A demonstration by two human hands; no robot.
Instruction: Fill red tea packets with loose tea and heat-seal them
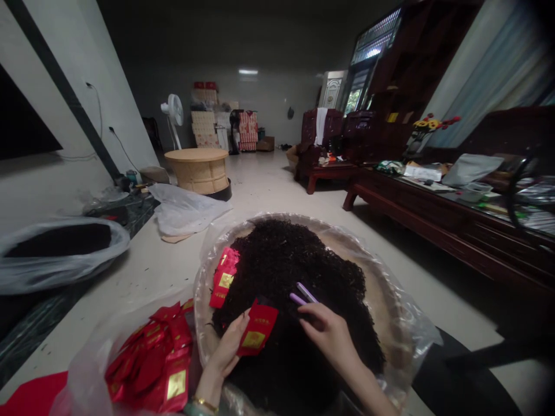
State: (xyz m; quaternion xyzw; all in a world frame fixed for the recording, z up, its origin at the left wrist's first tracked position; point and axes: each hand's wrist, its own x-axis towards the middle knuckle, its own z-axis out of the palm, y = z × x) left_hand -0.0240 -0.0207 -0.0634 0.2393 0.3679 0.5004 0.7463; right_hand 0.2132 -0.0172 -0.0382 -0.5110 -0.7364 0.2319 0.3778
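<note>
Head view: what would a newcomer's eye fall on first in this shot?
The big heap of dark loose tea leaves dominates the centre, piled in a round woven tray lined with clear plastic. On the heap, the left hand holds a red packet with a gold label, while the right hand sits beside two purple strips. At lower left, a pile of red packets stands out.
</note>
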